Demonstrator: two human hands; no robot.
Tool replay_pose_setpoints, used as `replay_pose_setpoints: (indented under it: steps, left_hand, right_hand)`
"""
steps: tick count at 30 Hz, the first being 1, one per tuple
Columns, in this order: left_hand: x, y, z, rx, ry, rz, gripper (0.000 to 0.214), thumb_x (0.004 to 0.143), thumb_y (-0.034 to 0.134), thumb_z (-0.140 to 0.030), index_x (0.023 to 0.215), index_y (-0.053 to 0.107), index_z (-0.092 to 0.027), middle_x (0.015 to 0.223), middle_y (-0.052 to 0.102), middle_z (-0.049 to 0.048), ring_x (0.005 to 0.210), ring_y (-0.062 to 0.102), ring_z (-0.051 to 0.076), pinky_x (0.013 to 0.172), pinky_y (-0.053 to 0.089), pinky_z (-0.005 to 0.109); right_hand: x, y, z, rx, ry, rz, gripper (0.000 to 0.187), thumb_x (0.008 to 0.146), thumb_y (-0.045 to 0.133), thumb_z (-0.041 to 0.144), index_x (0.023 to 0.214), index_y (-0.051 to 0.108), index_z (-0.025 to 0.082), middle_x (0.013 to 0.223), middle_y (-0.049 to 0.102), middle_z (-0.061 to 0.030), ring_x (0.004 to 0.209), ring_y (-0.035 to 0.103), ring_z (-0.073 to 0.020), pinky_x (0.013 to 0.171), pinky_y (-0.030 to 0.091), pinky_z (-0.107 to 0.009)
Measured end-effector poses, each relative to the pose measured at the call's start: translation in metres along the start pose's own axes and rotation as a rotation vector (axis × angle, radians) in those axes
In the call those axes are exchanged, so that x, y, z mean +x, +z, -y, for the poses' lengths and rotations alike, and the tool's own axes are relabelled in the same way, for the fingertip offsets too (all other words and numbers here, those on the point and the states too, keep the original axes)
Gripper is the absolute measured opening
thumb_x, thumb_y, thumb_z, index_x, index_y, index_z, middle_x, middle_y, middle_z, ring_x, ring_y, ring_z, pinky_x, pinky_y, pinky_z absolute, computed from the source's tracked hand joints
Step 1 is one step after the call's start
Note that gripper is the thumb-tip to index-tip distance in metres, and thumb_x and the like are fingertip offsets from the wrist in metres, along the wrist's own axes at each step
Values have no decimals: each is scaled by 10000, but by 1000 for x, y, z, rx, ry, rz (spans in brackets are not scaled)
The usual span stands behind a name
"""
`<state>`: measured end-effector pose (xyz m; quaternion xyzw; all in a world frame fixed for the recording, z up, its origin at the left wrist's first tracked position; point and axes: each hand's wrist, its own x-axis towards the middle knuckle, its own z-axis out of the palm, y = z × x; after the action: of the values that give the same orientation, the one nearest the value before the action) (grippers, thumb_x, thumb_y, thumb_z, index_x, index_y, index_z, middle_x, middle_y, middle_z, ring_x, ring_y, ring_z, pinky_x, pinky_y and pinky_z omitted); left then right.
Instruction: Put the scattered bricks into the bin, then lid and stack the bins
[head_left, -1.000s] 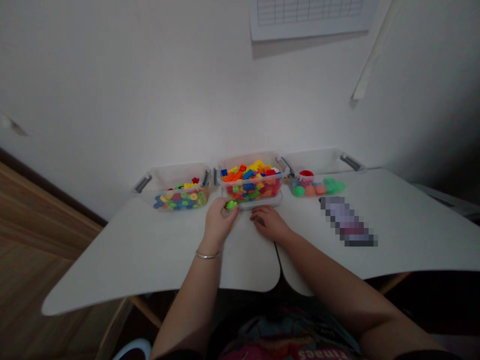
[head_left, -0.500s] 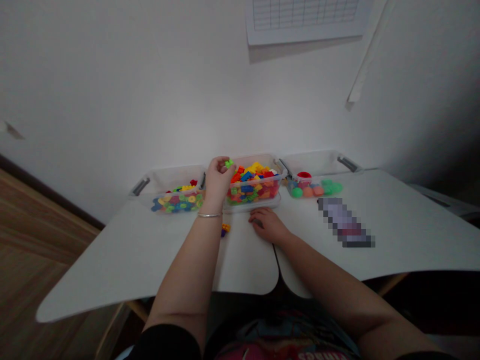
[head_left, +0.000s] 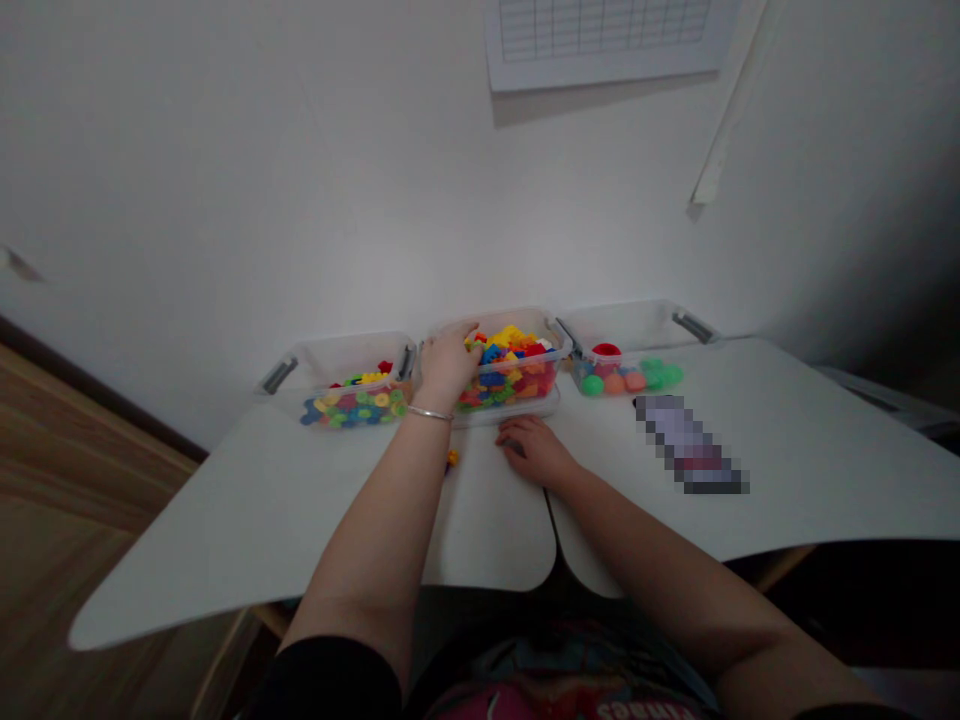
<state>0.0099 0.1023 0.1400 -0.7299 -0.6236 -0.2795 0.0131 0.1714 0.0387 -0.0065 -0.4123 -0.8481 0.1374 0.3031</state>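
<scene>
My left hand (head_left: 448,368), with a bracelet at its wrist, reaches over the left end of the middle clear plastic bin (head_left: 510,378). Its thumb and forefinger stand apart above the colourful toy building bricks (head_left: 517,345), and no piece shows clearly between them. On the table in front of the bin rests my right hand (head_left: 538,450), fingers loosely bent and thumb apart, with a grey patch, perhaps shadow, in the gap. A small orange and purple piece (head_left: 451,460) lies beside my left forearm, partly hidden by it.
A left bin (head_left: 352,355) holds mixed coloured pieces. In the right bin (head_left: 622,325) are green and orange rounded pieces and a red ring-shaped one. A blurred-out phone-like object (head_left: 690,445) lies on the white table (head_left: 795,440). The wall stands close behind the bins.
My left hand has come down and slightly right into the middle bin. The light green piece it held above the rim is no longer visible in its fingers. My right hand has stayed still.
</scene>
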Motion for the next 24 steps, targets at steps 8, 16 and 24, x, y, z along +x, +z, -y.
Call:
replay_pose_setpoints:
  steps: [8, 16, 24]
  left_hand:
    - [-49, -4, 15, -149, 51, -425, 284, 862, 495, -240, 1109, 622, -181, 1126, 639, 97, 1131, 551, 230, 1023, 402, 384]
    - [-135, -1, 36, 342, -201, 143, 440, 841, 568, -460, 1171, 628, -175, 1103, 589, 172, 1049, 558, 344, 834, 491, 437]
    - [-156, 5, 39, 467, -192, 308, 435, 862, 509, -490, 1145, 620, -178, 1056, 617, 151, 1000, 578, 327, 743, 516, 398]
  right_hand:
    - [1, 1, -1, -12, -2, 6, 231, 791, 590, 116, 979, 701, 191, 1125, 675, -78, 1096, 572, -216, 1019, 400, -402]
    - [1, 1, 3, -14, 13, 13, 219, 795, 598, 119, 976, 702, 186, 1139, 672, -86, 1103, 567, -227, 1020, 399, -409]
    - [0, 2, 1, -6, 21, 14, 230, 798, 591, 117, 988, 697, 193, 1142, 670, -76, 1116, 557, -220, 1032, 389, -405]
